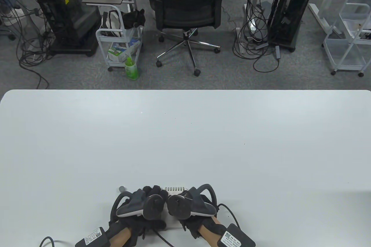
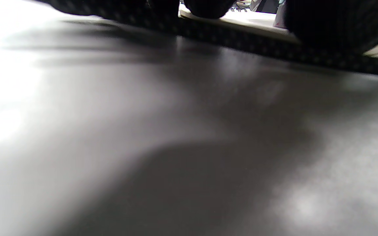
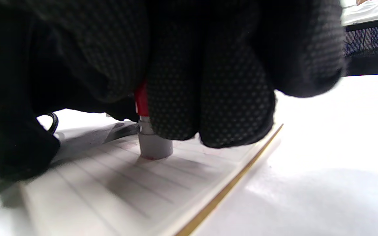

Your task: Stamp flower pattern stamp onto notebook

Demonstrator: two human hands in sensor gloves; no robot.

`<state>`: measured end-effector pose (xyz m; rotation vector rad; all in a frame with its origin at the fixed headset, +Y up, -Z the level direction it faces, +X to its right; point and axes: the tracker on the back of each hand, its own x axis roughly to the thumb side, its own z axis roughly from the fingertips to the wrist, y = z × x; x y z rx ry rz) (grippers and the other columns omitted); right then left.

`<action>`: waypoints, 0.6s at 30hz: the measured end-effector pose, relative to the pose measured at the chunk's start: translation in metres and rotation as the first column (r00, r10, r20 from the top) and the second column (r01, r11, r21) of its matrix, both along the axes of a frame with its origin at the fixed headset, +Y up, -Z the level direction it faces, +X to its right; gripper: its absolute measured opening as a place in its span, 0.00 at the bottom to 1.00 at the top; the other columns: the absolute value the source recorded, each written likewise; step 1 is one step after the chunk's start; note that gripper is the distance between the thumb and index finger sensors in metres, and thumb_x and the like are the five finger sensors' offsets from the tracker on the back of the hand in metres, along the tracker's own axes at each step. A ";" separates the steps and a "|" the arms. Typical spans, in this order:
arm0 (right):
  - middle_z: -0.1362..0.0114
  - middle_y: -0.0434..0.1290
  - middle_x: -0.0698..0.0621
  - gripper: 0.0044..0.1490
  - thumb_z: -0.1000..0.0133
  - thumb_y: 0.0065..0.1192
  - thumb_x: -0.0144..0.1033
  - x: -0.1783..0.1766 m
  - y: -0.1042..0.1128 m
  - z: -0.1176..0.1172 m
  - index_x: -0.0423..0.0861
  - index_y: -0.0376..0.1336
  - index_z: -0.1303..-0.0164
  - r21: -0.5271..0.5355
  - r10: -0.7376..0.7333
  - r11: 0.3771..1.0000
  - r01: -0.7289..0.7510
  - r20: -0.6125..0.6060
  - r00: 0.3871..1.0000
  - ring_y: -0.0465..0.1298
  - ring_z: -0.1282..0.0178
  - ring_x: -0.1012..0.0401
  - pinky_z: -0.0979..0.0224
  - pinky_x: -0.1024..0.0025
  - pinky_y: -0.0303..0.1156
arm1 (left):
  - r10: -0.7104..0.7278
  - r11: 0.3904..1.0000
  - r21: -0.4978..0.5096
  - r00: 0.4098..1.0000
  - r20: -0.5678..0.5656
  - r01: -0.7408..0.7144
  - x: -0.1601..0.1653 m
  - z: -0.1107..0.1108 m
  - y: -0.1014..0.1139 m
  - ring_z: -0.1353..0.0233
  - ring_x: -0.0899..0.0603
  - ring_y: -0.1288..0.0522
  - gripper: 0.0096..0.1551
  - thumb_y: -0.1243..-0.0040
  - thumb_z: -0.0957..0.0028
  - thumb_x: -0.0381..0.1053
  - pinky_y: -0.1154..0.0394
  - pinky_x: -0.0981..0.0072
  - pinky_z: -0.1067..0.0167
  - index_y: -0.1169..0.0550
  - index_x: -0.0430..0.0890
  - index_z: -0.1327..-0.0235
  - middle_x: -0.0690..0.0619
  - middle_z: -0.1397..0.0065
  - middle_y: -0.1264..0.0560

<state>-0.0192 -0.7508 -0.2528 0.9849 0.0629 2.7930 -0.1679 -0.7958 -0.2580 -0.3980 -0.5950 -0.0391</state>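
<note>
A small spiral notebook [image 1: 176, 189] lies open at the table's near edge, mostly hidden under both hands. In the right wrist view its lined page [image 3: 116, 190] shows. My right hand [image 1: 191, 205] grips a stamp [image 3: 153, 144] with a red body and a grey base, held upright with the base pressed on the page. My left hand [image 1: 145, 203] rests at the notebook's left side; in the left wrist view its fingers [image 2: 336, 29] lie on the notebook's edge [image 2: 267, 42].
A small grey cap [image 1: 122, 189] lies on the white table [image 1: 185, 137] just left of the left hand. Beyond the far edge stand an office chair [image 1: 188, 6] and carts.
</note>
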 end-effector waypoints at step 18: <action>0.54 0.84 0.40 0.28 0.56 0.74 0.36 -0.004 -0.005 0.003 0.43 0.74 0.46 0.010 0.010 1.000 -0.010 -0.001 1.000 0.89 0.58 0.48 0.48 0.52 0.82 | 0.002 1.000 0.003 1.000 0.004 -0.002 0.000 0.001 -0.001 0.23 0.26 0.50 0.59 0.45 0.65 0.72 0.46 0.31 0.33 0.47 0.44 0.24 0.39 0.19 0.52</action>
